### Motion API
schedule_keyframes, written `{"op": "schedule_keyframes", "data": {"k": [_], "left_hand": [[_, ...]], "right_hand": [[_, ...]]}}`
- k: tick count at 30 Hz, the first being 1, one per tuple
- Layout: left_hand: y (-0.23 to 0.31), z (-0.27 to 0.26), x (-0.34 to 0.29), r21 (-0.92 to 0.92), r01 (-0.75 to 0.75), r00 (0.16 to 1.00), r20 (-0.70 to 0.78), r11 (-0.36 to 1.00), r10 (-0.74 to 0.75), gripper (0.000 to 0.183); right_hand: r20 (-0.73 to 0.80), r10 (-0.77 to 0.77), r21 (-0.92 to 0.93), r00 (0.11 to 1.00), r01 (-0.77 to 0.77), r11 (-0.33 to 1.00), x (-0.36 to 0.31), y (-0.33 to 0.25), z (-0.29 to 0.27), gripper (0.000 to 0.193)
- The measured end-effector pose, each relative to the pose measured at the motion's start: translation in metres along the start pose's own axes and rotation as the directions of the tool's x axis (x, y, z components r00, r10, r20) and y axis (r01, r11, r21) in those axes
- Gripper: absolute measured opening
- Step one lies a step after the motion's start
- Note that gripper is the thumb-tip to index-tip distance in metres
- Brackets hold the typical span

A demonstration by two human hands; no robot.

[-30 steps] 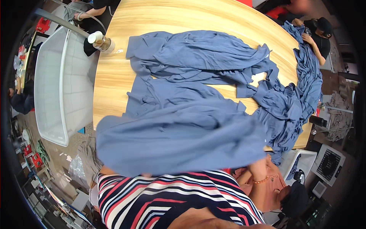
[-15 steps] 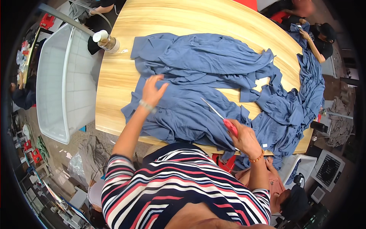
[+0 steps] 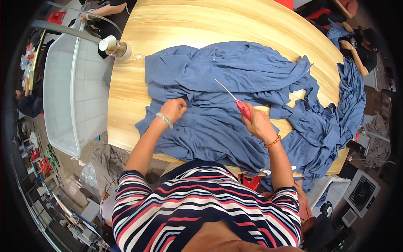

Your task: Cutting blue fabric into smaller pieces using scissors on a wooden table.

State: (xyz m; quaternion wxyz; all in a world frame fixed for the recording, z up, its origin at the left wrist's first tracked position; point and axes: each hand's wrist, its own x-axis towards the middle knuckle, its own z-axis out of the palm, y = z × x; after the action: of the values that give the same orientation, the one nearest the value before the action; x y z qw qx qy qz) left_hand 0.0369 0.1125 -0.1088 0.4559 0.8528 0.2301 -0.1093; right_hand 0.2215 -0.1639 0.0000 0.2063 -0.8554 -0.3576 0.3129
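Observation:
Blue button-up shirts (image 3: 218, 63) lie bunched and overlapping on the wooden table (image 3: 176, 25) before me. My left hand (image 3: 173, 111) is closed on a fold of the nearer shirt, its fingertips pressed together at the cloth; a pale bracelet circles the wrist. Held in my right hand (image 3: 258, 125) is a pair of red-handled scissors (image 3: 243, 110). Their slim metal blades point up and left over the shirts, and the rest of the handle is hidden in my palm. Between my hands the cloth runs in long creases.
A jar with a white lid (image 3: 117, 48) stands at the table's left edge. Beside it is a large white plastic bin (image 3: 75, 96). More blue cloth (image 3: 351, 92) trails off the right side toward a seated co-worker (image 3: 363, 48). Another person sits close by at lower right.
My left hand has come down and toward me, its spread fingers closing on the cloth. My right hand has moved away from me and slightly left, carrying the scissors.

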Motion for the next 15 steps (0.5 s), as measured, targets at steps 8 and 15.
{"op": "schedule_keyframes", "data": {"k": [8, 15], "left_hand": [[0.055, -0.052, 0.087, 0.591, -0.029, 0.644, -0.606, 0.806, 0.467, 0.042], [0.019, -0.075, 0.105, 0.204, 0.235, 0.961, -0.196, 0.950, -0.195, 0.037]], "right_hand": [[-0.071, 0.051, -0.010, 0.996, -0.052, 0.999, -0.006, 0.005, -0.005, 0.040], [-0.112, 0.104, 0.039, 0.988, -0.101, 0.994, -0.022, 0.014, -0.017, 0.039]]}}
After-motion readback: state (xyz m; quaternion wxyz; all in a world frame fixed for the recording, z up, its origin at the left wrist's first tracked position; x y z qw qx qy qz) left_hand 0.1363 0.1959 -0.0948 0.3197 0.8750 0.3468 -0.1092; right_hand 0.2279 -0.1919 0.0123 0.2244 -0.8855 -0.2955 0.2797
